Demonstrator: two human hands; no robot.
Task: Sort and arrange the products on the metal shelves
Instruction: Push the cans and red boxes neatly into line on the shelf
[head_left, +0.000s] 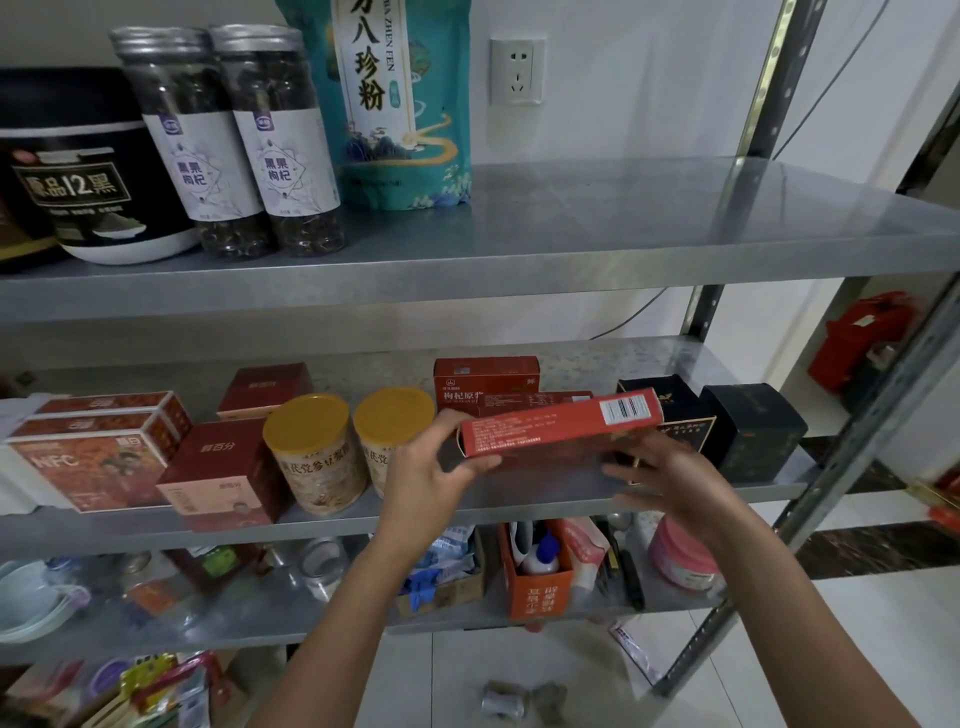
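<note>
Frame centre: left hand (431, 470) grips red box (561, 426) end, right hand (675, 475) flat-fingered beneath (steadying), likely levelling for middle shelf (332, 525).

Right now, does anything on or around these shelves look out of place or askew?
Yes. Crumpled silvery scraps and a flat packet lie on the floor tiles below the shelves, not shelved. The long red box is tilted only because the left hand grips its end.
</note>
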